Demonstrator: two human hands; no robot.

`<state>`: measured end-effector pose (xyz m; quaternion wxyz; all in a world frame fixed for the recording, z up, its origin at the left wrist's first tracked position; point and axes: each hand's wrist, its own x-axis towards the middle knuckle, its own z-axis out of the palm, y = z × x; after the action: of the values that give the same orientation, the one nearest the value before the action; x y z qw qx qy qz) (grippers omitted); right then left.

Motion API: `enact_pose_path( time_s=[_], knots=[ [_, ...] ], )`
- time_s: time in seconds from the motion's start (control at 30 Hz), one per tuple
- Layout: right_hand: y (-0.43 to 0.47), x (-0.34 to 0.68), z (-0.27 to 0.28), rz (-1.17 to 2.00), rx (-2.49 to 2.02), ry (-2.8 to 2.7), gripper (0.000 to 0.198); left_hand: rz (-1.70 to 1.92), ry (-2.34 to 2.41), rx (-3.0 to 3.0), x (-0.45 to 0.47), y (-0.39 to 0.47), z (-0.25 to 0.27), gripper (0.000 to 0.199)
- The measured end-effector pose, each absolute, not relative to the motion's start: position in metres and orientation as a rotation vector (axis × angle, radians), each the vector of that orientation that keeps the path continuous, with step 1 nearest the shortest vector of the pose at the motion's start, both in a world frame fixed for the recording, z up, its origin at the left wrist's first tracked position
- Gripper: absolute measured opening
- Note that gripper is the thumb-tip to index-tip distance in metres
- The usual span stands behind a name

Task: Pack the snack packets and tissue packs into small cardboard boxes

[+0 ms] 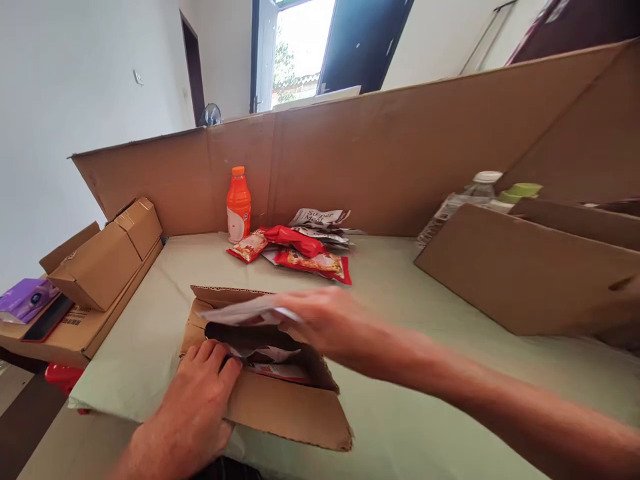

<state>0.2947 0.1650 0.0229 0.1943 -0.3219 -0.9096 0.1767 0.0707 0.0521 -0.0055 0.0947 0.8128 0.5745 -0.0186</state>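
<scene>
An open cardboard box [290,408] stands at the table's near side with its flaps spread. My left hand [200,390] curls its fingers over the box's near left edge and grips it. Inside, a red-and-white packet [280,371] and some pale wrapping partly show. Above the opening, my right hand [320,320] is closed on a flat, pale packet [240,312]. Motion blurs this packet, so its print cannot be read. Beyond the box lies a pile of red snack packets [313,262] and silvery-white packets [320,219].
Behind the pile, an orange bottle [239,205] stands against the cardboard wall [380,157]. A larger cardboard box [525,273] with bottles behind it occupies the right. Cardboard boxes [107,257], a phone [49,319] and a purple pack [27,300] are at left.
</scene>
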Motion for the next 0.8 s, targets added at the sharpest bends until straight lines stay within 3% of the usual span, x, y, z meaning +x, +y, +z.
enact_pose_path(
  time_s=[0.13, 0.23, 0.33, 0.5, 0.63, 0.7, 0.8],
  knots=[
    [0.168, 0.259, 0.016, 0.311, -1.16, -3.016, 0.027, -0.057, 1.733, 2.411, 0.073, 0.054, -0.002, 0.047],
    [0.178, 0.238, 0.008, 0.391, -1.113, -3.109, 0.028, -0.066, 1.724, 2.396, 0.075, 0.055, 0.0, 0.044],
    [0.18, 0.232, 0.006, 0.522, -0.986, -3.159, 0.026, -0.034, 1.732, 2.393, 0.073, 0.054, -0.003, 0.055],
    [0.179, 0.275, 0.023, 0.624, -0.809, -2.693, 0.035, 0.066, 1.721, 2.411, 0.061, 0.051, -0.023, 0.069],
    [0.231, 0.329, 0.029, 0.245, -1.204, -2.227, 0.038, 0.309, 1.753, 2.552, 0.051, 0.047, -0.048, 0.07],
    [0.276, 0.35, 0.019, -0.034, -1.547, -2.188, 0.036, 0.368, 1.789, 2.658, 0.049, 0.047, -0.057, 0.062],
    [0.344, 0.368, -0.012, -0.126, -1.773, -2.215, 0.033, 0.32, 1.86, 2.842, 0.048, 0.05, -0.063, 0.049]
  ],
)
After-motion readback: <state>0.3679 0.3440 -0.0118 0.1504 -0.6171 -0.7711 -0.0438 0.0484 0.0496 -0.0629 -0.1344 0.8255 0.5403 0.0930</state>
